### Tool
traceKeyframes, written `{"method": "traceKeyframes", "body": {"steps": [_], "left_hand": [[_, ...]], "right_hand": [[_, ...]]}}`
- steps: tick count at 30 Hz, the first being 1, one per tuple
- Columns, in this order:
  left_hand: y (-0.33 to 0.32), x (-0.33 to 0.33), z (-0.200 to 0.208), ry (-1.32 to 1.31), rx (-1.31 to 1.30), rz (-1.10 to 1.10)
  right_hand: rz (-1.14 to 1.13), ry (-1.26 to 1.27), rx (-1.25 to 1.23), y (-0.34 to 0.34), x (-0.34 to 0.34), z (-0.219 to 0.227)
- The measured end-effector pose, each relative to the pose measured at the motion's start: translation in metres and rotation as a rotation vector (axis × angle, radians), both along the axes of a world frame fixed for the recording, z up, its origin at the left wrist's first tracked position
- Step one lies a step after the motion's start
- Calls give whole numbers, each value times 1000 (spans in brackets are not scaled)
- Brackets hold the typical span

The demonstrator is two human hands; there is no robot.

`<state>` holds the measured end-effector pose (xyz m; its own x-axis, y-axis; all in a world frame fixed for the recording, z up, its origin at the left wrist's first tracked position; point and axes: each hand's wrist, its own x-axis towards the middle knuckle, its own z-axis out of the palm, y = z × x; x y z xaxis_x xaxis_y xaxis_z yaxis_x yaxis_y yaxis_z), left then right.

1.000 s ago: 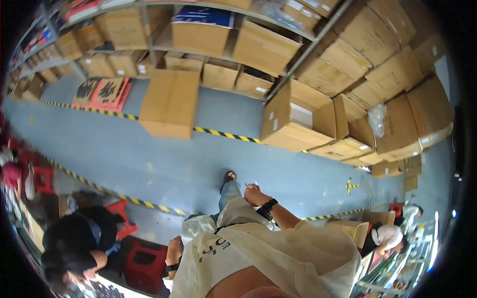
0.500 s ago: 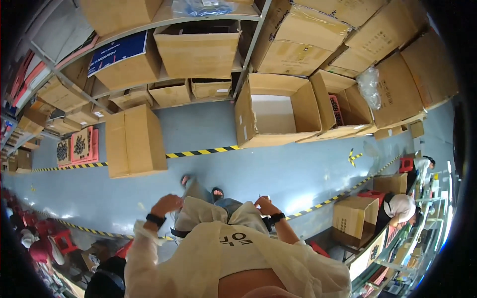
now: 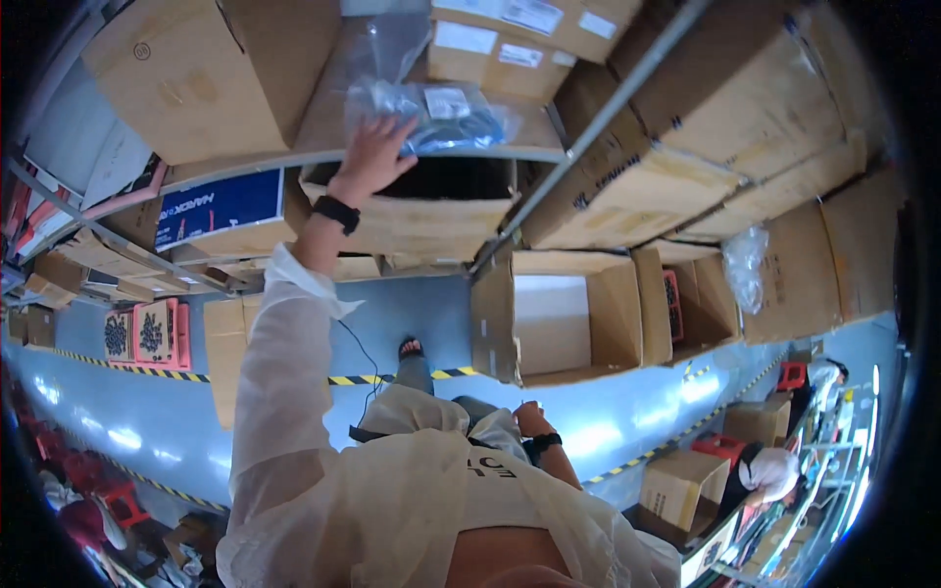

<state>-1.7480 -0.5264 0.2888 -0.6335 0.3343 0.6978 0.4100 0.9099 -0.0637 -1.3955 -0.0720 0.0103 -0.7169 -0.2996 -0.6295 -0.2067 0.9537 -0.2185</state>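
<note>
Ahead, bag (image 3: pixel 453 116) on shelf (image 3: pixel 537 135); below, blue floor (image 3: pixel 627 400).

At twelve o'clock, a clear plastic bag (image 3: pixel 431 125) shows blue contents (image 3: pixel 470 133) and a white label (image 3: pixel 446 103); cartons (image 3: pixel 686 191) at two are brown; a stool (image 3: pixel 720 446) at four is red; at eight, the sleeve (image 3: pixel 279 377) is translucent white, the floor tape (image 3: pixel 353 379) striped yellow and black; at ten, the wristband (image 3: pixel 336 214) is black, a carton panel (image 3: pixel 221 209) blue

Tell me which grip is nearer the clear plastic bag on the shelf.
Left. The left grip is at the plastic bag, touching or just over its left part; the right grip is low, well away from it.
</note>
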Motion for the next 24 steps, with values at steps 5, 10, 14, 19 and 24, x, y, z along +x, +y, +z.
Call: {"method": "traceKeyframes", "body": {"steps": [5, 10, 14, 19, 24], "left_hand": [[-10, -16, -22, -410, 227, -116], [-4, -7, -40, -247, 103, 110], [3, -8, -44, -229, 107, 142], [7, -4, -29, -320, 190, 156], [13, -4, -33, -278, 347, 165]], "right_hand": [[459, -12, 173, -23, -119, -1], [594, 98, 146, -79, -225, 19], [766, 286, -1, -98, -274, 2], [707, 7, -48, -102, -320, -20], [801, -116, -67, -89, -349, -18]]}}
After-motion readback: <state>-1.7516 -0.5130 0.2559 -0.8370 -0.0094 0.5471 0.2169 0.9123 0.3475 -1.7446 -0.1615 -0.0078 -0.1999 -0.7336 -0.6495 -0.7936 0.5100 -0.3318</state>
